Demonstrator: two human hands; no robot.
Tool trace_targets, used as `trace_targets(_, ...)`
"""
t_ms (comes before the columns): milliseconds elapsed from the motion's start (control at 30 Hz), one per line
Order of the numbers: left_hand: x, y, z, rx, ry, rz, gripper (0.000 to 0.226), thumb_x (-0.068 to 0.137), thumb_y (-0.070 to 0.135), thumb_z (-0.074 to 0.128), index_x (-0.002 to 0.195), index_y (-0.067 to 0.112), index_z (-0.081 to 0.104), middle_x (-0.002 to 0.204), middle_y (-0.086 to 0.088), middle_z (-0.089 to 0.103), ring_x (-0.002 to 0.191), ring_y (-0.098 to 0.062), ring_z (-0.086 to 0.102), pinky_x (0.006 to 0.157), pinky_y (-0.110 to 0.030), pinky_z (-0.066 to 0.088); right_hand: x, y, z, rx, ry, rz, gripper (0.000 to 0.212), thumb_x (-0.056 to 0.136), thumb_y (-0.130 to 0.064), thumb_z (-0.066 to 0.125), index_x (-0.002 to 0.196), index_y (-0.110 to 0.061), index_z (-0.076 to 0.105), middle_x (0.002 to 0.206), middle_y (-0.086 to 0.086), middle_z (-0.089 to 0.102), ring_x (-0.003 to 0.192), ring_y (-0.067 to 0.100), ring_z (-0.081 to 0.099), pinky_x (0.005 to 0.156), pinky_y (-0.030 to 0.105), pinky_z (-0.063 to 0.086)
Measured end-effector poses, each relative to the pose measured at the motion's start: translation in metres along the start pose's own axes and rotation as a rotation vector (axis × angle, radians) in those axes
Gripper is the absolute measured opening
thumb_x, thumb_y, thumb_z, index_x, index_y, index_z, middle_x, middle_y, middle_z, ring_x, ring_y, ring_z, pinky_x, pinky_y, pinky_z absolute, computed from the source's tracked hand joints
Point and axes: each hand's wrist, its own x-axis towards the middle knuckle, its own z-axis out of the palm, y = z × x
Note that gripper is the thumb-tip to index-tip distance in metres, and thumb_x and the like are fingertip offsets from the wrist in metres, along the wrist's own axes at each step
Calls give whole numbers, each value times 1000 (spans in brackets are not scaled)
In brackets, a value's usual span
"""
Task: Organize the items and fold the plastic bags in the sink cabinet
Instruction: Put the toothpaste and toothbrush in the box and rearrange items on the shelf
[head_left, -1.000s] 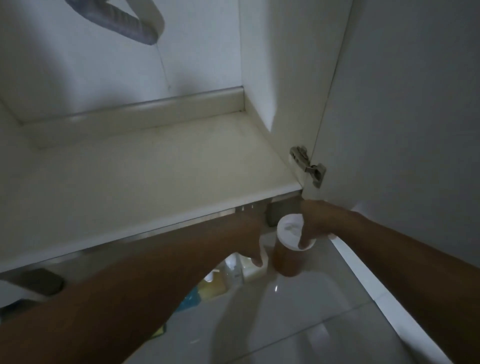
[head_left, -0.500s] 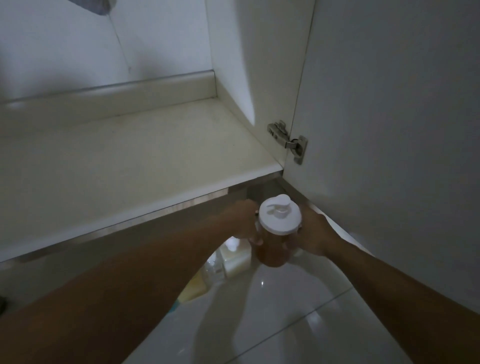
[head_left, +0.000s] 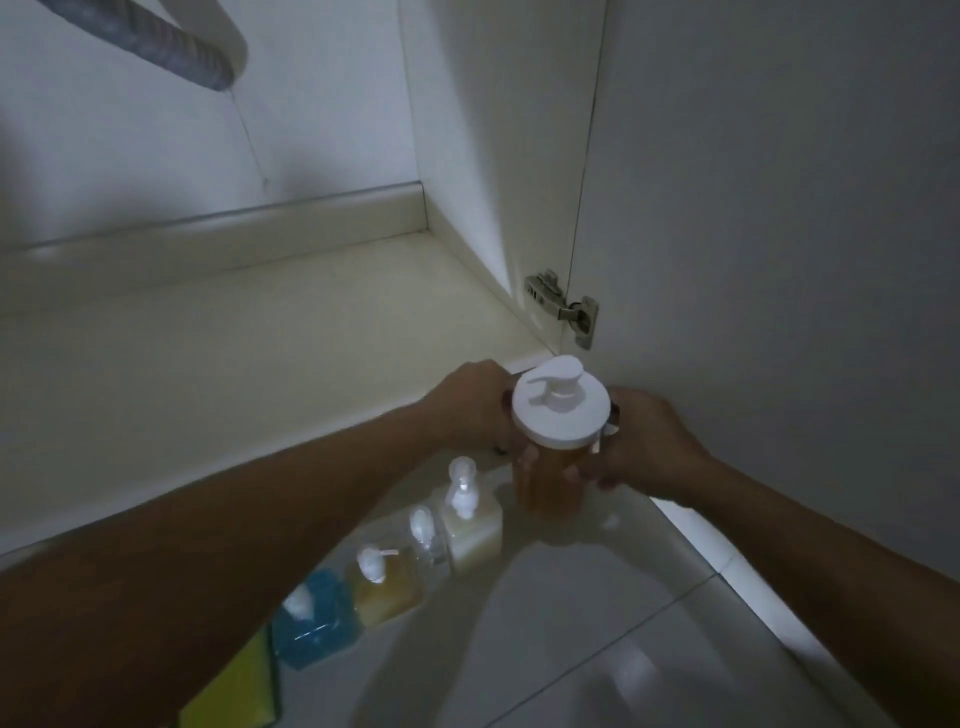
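Observation:
An orange pump bottle (head_left: 550, 483) with a wide white lid and pump head is held in the air just in front of the cabinet's front right corner. My left hand (head_left: 475, 408) grips its left side and my right hand (head_left: 641, 444) grips its right side, fingers curled round the body. The bare cabinet floor (head_left: 234, 358) lies beyond it. No plastic bags show.
On the tiled floor below stands a row of pump bottles: a cream one (head_left: 470, 519), a clear one (head_left: 427, 543), a yellow one (head_left: 379, 582) and a blue one (head_left: 311, 621). A yellow sponge (head_left: 234, 691) lies beside them. The open door (head_left: 779, 208) and its hinge (head_left: 563, 306) are at right; a grey hose (head_left: 150, 41) hangs above.
The orange bottle has risen from the floor to the level of the cabinet's front edge. My left hand joined the right on it. The view pulled back, revealing the bottle row.

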Motion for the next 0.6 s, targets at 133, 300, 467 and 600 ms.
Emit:
trace_targets(133,-18,5,-50,-120,23,29,48,61,40,87,88,3,73,88,-12,72,77,-22,65,73,-31,54,-7,-51,-26,-67,-46,-71,70,53,-6,93,118,-10,65,114,2,69,87,21,70,64,43,62)
trace_targets(300,-41,5,-112,-350,139,42,39,67,22,85,101,7,73,94,-4,74,79,-14,68,69,-26,58,-1,-119,-52,-134,-28,-191,67,63,-15,87,124,-8,62,118,6,67,89,23,70,67,39,62)
trace_targets(467,-32,-25,-149,-539,279,-1,47,74,18,80,117,6,66,102,-4,73,93,-17,70,78,-36,60,48,-171,-52,-161,5,-239,60,66,-15,85,121,-4,61,113,10,66,86,24,70,68,34,61)
trace_targets(600,-1,-59,-167,-610,367,-71,45,75,16,80,116,5,66,102,-6,72,96,-19,68,79,-39,59,104,-191,-33,-95,-10,-228,58,67,-6,84,119,0,57,115,15,62,87,26,69,64,34,62)
